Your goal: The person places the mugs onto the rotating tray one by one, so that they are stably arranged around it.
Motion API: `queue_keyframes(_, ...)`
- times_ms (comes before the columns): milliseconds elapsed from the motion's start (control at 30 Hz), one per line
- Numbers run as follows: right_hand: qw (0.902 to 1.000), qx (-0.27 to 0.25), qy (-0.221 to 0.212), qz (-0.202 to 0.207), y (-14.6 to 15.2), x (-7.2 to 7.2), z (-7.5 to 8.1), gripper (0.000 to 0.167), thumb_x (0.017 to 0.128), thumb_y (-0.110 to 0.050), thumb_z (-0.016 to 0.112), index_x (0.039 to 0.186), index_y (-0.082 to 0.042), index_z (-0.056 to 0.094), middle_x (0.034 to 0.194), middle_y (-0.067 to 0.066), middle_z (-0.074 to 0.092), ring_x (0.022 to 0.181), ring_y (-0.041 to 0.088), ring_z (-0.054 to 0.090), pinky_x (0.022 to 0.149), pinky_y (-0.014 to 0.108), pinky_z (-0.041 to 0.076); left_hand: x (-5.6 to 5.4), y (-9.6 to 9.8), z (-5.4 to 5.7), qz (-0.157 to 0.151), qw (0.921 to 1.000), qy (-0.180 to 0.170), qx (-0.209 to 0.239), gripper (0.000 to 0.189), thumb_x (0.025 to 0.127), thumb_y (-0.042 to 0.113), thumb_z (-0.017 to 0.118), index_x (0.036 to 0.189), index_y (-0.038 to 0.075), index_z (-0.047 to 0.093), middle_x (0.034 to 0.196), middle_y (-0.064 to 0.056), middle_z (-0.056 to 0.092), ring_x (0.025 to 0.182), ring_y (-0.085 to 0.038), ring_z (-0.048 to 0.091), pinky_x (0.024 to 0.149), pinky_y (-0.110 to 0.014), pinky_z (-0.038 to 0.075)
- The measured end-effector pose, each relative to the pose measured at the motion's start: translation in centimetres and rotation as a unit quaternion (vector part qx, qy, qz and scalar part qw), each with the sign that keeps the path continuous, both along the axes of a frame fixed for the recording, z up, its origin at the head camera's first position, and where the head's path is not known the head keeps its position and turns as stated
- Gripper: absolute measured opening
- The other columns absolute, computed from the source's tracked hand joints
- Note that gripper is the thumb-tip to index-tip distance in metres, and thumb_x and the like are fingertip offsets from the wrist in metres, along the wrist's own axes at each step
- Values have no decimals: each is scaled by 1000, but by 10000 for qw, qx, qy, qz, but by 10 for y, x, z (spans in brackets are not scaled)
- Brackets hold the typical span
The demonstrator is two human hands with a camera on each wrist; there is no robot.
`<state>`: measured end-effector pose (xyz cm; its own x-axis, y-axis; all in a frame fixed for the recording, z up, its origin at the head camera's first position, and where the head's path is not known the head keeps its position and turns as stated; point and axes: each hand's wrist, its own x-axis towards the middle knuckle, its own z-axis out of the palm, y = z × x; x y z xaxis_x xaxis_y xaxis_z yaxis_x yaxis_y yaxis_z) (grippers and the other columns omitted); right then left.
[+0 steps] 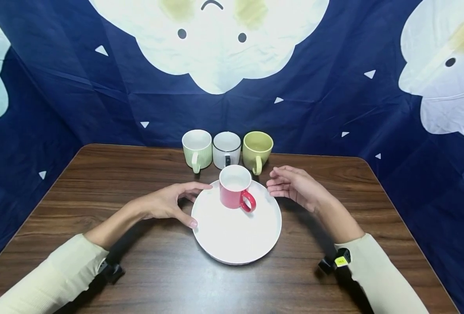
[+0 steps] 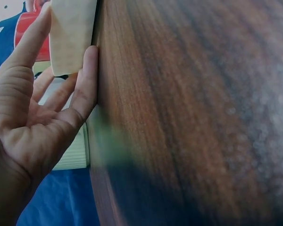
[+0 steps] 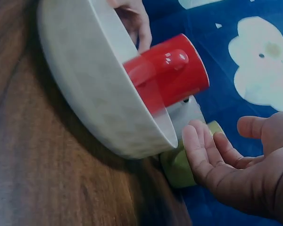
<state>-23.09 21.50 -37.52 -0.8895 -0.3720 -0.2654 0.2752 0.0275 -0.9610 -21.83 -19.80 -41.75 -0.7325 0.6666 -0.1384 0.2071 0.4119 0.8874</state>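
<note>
A round white dish (image 1: 237, 237) with a raised side stands on the table. Inside it, toward the back, is an upright red mug (image 1: 232, 194), its handle turned to the front right. At the dish's left edge my left hand (image 1: 169, 203) spreads its thumb and fingers along the side, fingertips right at the rim; the left wrist view shows the thumb (image 2: 30, 42) over the dish's side. My right hand (image 1: 296, 187) hovers by the dish's back right rim, fingers loosely bent and holding nothing. In the right wrist view its palm (image 3: 245, 179) faces up beside the dish.
Behind the dish stand three mugs in a row: a pale green ribbed one (image 1: 204, 155), a white one with a dark rim (image 1: 220, 157) and a yellow-green one (image 1: 249, 152). The wooden table (image 1: 145, 266) ends at a dark blue cloth (image 1: 110, 104) with cloud faces.
</note>
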Motion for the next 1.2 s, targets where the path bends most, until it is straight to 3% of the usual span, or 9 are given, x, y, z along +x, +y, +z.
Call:
queue_keyframes(233, 9996, -112, -176, -213, 1, -14, 0, 24, 122, -23, 48, 129, -2, 55, 99, 3, 80, 93, 16, 81, 93, 30, 68, 0, 0, 1, -34, 10000, -47, 51, 103, 81, 20, 105, 169, 18, 51, 170, -11, 56, 136, -32, 65, 124, -54, 43)
queue_keyframes(833, 9992, 198, -336, 67, -19, -35, -18, 19, 120, -27, 56, 132, -14, 59, 104, 1, 79, 96, 13, 79, 90, 26, 66, 2, -1, 1, -37, 9998, -174, 18, 107, 81, 21, 105, 171, 22, 48, 168, -6, 57, 139, -31, 63, 126, -55, 39)
queue_keyframes(1067, 9979, 451, -191, 432, -27, -38, -19, 46, 121, -31, 52, 154, 1, 56, 105, -2, 79, 99, 13, 77, 91, 25, 64, 2, -1, 1, -42, 9998, -177, 19, 106, 81, 21, 105, 171, 24, 49, 167, -4, 58, 138, -29, 63, 126, -55, 38)
queue_keyframes(1200, 9976, 519, -134, 436, -28, -38, -19, 46, 122, -31, 51, 153, 2, 58, 107, -2, 78, 99, 12, 77, 91, 24, 64, 2, -1, 0, -65, 9999, -122, -19, 106, 82, 22, 104, 171, 24, 48, 167, -6, 59, 138, -30, 63, 126, -54, 39)
